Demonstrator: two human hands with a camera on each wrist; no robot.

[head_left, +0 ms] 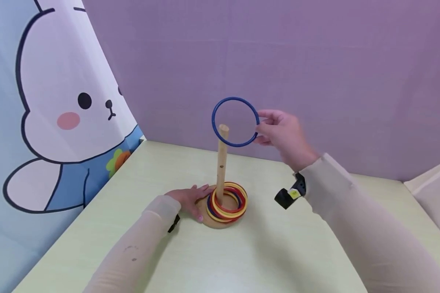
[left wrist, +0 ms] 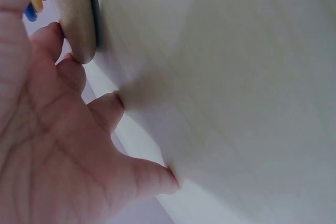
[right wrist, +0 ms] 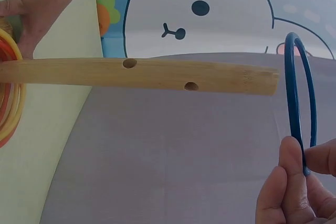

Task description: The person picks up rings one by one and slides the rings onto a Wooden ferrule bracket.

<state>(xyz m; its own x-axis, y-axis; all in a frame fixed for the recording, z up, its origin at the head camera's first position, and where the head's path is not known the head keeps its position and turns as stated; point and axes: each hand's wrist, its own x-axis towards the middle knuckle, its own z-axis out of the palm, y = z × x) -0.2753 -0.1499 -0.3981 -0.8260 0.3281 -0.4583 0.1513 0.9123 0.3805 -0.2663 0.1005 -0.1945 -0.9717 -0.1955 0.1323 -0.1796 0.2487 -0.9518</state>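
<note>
My right hand pinches a blue ring by its right side, at the height of the top of a wooden post. In the right wrist view the blue ring is just beyond the post's end, apart from it, with thumb and fingers on its rim. The post rises from a round wooden base. Red, yellow and blue rings lie stacked around its foot. My left hand rests at the base's left edge, fingers spread; in the left wrist view some fingertips touch the base and others the table.
The pale table spreads around the base. A purple cloth wall stands behind it, and a cloth with a cartoon animal hangs along the left side. A white panel is at the right edge.
</note>
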